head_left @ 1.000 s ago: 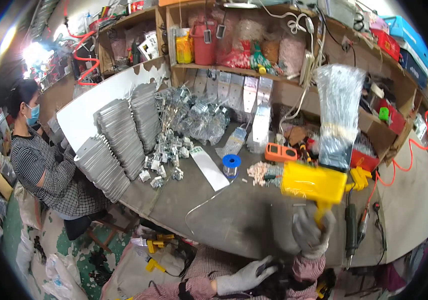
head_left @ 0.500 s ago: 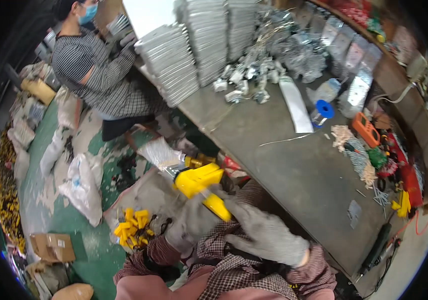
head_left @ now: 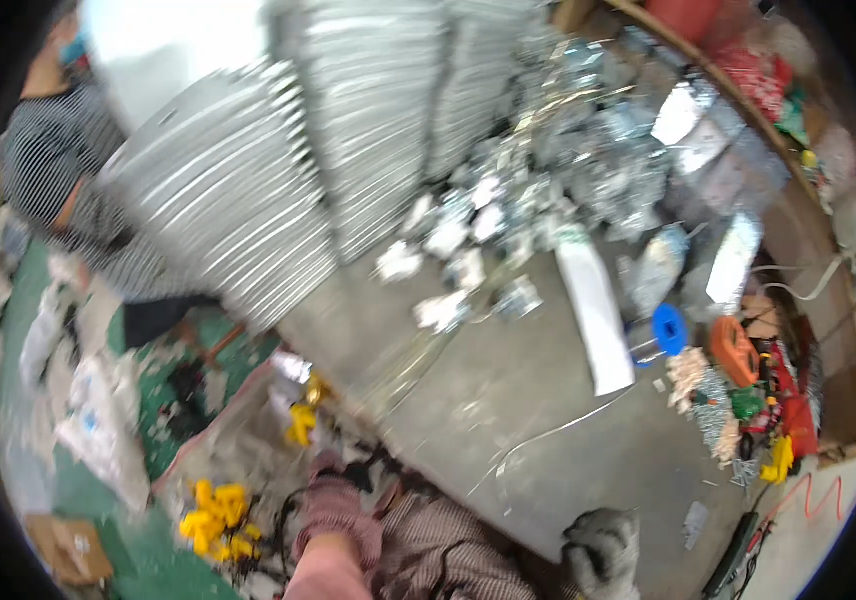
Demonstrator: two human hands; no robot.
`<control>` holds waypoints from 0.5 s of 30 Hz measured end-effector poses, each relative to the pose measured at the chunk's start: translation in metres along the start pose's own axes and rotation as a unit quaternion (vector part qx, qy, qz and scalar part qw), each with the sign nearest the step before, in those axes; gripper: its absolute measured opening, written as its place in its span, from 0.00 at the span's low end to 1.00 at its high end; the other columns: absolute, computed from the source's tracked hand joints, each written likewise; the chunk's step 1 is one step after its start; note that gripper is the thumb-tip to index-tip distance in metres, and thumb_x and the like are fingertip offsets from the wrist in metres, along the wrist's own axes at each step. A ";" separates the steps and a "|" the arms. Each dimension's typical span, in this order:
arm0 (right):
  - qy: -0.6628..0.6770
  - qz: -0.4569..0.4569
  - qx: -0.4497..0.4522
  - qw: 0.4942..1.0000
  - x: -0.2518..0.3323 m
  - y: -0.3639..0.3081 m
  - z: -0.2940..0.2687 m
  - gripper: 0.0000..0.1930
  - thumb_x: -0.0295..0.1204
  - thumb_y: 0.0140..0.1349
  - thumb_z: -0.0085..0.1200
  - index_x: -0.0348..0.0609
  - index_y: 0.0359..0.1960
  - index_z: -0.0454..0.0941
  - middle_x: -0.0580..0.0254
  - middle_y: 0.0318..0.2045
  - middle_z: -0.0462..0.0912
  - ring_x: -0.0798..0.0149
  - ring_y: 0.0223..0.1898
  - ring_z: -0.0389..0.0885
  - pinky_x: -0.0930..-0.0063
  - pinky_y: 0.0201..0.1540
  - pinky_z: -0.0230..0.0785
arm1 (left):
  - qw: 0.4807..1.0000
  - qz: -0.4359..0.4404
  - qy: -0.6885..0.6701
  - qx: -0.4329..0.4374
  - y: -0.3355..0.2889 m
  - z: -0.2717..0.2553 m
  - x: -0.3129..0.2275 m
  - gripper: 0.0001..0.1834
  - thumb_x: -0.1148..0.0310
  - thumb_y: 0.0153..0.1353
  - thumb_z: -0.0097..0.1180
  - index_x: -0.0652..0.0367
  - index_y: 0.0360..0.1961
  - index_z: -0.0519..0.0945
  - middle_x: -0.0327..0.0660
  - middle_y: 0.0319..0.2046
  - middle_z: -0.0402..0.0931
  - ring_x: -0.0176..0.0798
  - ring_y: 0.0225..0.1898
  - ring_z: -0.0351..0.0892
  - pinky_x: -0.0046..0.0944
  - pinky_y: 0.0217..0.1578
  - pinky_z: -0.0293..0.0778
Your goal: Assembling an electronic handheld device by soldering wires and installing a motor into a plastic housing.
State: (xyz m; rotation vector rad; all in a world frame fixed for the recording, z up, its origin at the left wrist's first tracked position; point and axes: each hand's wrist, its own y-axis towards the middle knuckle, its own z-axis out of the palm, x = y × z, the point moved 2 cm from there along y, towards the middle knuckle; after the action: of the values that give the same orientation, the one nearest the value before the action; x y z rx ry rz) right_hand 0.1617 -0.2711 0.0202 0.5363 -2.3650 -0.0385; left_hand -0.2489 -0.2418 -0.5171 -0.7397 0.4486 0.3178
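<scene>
My left hand, in a grey glove, reaches down beside the table, its fingers smeared by motion. A yellow plastic piece is right by it, near a shiny silvery packet and a gold-coloured part. Whether the hand grips the yellow piece I cannot tell. My right hand, also grey-gloved, is at the near edge of the table with its fingers curled in; what they hold, if anything, is hidden. A thin wire lies on the tabletop ahead of it.
Tall stacks of silvery sheets stand at the table's far left. Clear-wrapped parts, a white strip, a blue-ended spool and an orange meter are further right. Several yellow pieces lie low left; a co-worker is beyond.
The yellow piece between both hands has left my lap. My left hand has gone forward and down beside the table; my right hand has moved to the table edge. The view has shifted toward the table.
</scene>
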 end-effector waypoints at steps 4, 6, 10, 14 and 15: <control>-0.001 0.002 -0.033 0.999 0.005 0.009 -0.010 0.15 0.17 0.54 0.61 0.43 0.44 0.79 0.54 0.43 0.80 0.47 0.50 0.78 0.53 0.53 0.69 | 0.964 -0.085 0.080 0.241 -0.022 0.096 -0.024 0.21 0.50 0.69 0.56 0.54 0.51 0.79 0.40 0.44 0.81 0.40 0.46 0.79 0.40 0.44 0.78; 0.044 0.012 -0.024 0.999 0.003 0.006 -0.019 0.15 0.18 0.55 0.61 0.43 0.44 0.79 0.53 0.44 0.80 0.47 0.51 0.77 0.53 0.54 0.69 | 0.906 -0.123 0.134 0.381 -0.047 0.116 -0.065 0.19 0.52 0.69 0.55 0.55 0.50 0.79 0.40 0.43 0.80 0.39 0.45 0.79 0.39 0.43 0.77; 0.051 -0.002 -0.025 0.998 -0.007 0.000 -0.027 0.12 0.22 0.58 0.61 0.44 0.44 0.80 0.57 0.45 0.80 0.49 0.52 0.77 0.54 0.56 0.67 | 0.722 -0.183 0.236 0.624 -0.106 0.292 -0.137 0.15 0.56 0.71 0.54 0.56 0.47 0.79 0.40 0.41 0.80 0.37 0.43 0.79 0.38 0.42 0.77; 0.073 -0.030 -0.045 0.996 -0.014 -0.006 -0.026 0.11 0.26 0.60 0.62 0.45 0.44 0.80 0.59 0.46 0.80 0.51 0.53 0.76 0.57 0.56 0.67 | 0.497 -0.215 0.306 0.783 -0.280 0.487 -0.130 0.12 0.60 0.72 0.53 0.58 0.44 0.80 0.39 0.39 0.80 0.35 0.42 0.79 0.37 0.41 0.76; 0.055 -0.009 -0.044 0.997 -0.012 -0.009 -0.032 0.10 0.27 0.60 0.62 0.46 0.44 0.81 0.60 0.46 0.80 0.52 0.53 0.76 0.57 0.56 0.67 | 0.431 -0.229 0.305 0.818 -0.328 0.538 -0.107 0.11 0.61 0.72 0.53 0.58 0.43 0.80 0.39 0.38 0.80 0.35 0.41 0.79 0.36 0.41 0.76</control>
State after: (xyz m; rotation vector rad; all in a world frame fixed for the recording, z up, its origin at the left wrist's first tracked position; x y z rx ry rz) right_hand 0.1935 -0.2710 0.0349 0.5054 -2.2401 -0.1176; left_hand -0.0503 -0.1042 0.0747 1.0966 0.9322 -0.9666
